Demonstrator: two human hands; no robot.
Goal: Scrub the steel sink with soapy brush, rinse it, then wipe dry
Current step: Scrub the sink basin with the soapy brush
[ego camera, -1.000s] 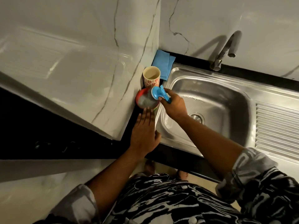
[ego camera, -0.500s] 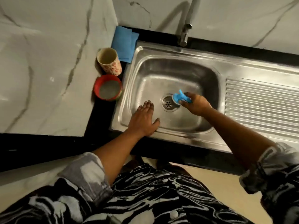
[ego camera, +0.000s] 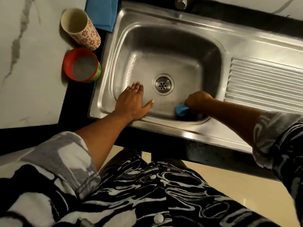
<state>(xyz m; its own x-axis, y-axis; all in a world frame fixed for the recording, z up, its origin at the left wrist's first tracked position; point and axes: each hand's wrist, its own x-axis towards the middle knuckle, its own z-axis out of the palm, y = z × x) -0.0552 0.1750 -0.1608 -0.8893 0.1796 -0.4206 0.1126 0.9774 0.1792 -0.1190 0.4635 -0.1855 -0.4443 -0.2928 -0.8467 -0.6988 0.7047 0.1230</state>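
On the white marble bench [ego camera: 32,71], a cream floral cup [ego camera: 82,28], a round red tub [ego camera: 68,63] with grey contents and a folded blue cloth [ego camera: 101,12] are shown beside the stainless steel sink [ego camera: 164,40]. The left hand [ego camera: 131,102] is laid flat, fingers straight, on the basin's near-left wall. Right of the round drain [ego camera: 163,84], the blue plastic brush [ego camera: 181,109] is gripped by the right hand [ego camera: 198,100] against the near wall.

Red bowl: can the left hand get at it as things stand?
Probably yes: the left hand lies flat and empty in the sink, with only the rim between it and the red bowl.
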